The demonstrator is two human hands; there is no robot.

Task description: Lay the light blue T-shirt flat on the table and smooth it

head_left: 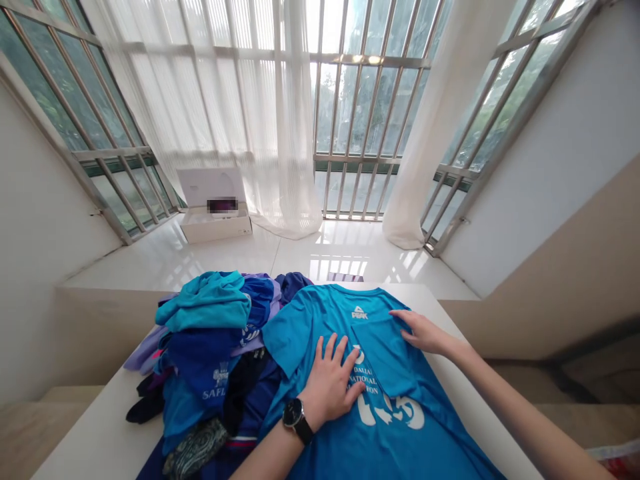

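A blue T-shirt (320,313) with white print lies spread on the white table, its neckline toward the window. Its right-hand sleeve (387,360) is folded inward over the chest and covers part of the lettering. My left hand (330,381), with a black watch on the wrist, rests flat on the shirt's middle, fingers spread. At the shirt's upper right edge, near the shoulder, my right hand (420,331) touches the cloth with its fingers stretched out and the thumb apart. Neither hand grips the fabric.
To the left sits a heap of crumpled clothes (200,373), a turquoise garment (210,300) on top, touching the T-shirt. A white table (95,427) carries everything. Beyond it, an open white box (215,230) stands on the window ledge (290,257), beside sheer curtains (285,133).
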